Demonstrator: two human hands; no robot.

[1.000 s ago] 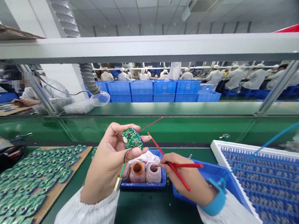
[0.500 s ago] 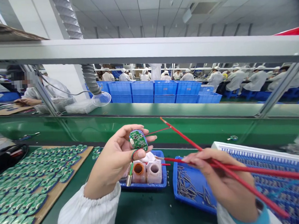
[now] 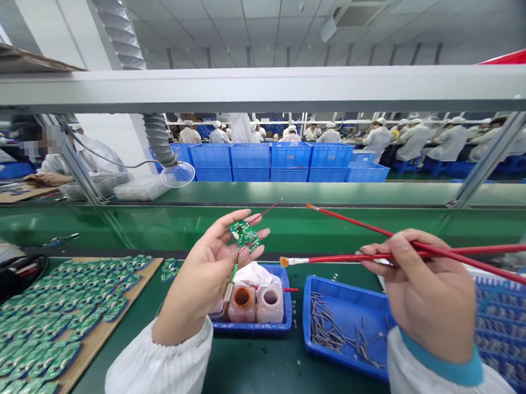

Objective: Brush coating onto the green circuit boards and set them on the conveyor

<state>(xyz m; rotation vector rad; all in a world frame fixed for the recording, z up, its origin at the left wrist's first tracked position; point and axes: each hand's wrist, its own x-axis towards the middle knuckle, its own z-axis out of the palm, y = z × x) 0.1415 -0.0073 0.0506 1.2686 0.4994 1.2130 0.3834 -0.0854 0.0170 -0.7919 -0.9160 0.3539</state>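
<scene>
My left hand (image 3: 207, 269) holds up a green circuit board (image 3: 244, 235) between thumb and fingers. A thin red wire sticks out from the board to the upper right, and green wires run down to a small metal cylinder (image 3: 228, 290). My right hand (image 3: 429, 288) grips two red-handled paintbrushes (image 3: 338, 258), one level and one slanting across it. Their bristle tips point left, apart from the board. Under my left hand, a blue tray (image 3: 289, 299) holds open jars (image 3: 269, 303) and a white crumpled cloth (image 3: 256, 274).
Rows of green circuit boards (image 3: 43, 329) lie on a brown board at left. A blue bin (image 3: 331, 368) of small metal cylinders stands at right, beside a blue-and-white rack (image 3: 497, 313). A grey extraction hose (image 3: 159, 138) hangs at back left. Several workers in white sit beyond.
My right hand has moved right and up, taking both brush tips away from the board and its red wire. My left hand has tilted the board.
</scene>
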